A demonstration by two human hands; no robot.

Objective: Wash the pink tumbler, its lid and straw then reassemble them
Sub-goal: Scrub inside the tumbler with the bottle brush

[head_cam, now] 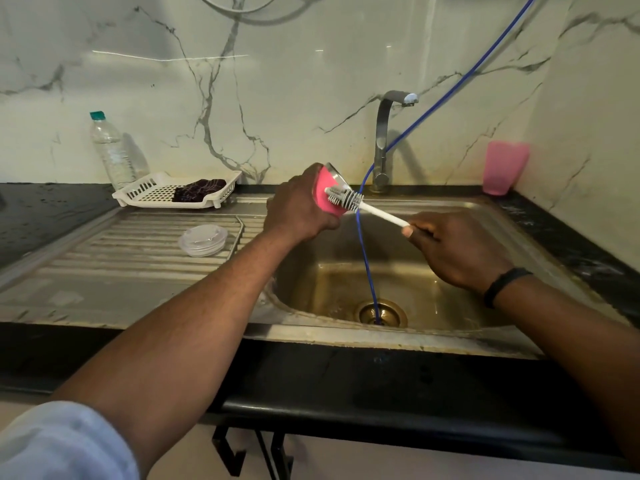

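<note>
Two hands were busy over the sink (450, 216). The left hand (299, 211) was wrapped round the tumbler (327, 188), holding it tilted above the basin's left edge, steel rim up and toward the tap (382, 140). The right hand (453, 247) was curled round the white handle of a brush (349, 199), bristles lying against the pink outer wall just below the rim, not inside.

Handling, as a guess: steel-lined tumbler, so stiff and fairly solid, not fragile, but likely slick when wet. A full wrap round the body looked like the right hold; a rim pinch would slip. The brush was light and needed only a handle grip.

The lid (203, 240), clear plastic, lay flat on the ribbed drainboard left of the basin, well apart from the tumbler. It looked light and rigid, best taken by the edge. No straw was visible anywhere, so I couldn't tell where it was.

A blue hose (367, 258) ran from upper right down past the tap into the drain, crossing just behind the brush handle: a possible snag. No water showed at the spout.

Further out: a white rack (145, 195) holding a dark cloth (199, 190) on the tabletop behind the drainboard, a bottle (110, 150) beside it, and a pink cup (505, 168) in the right corner.
</note>
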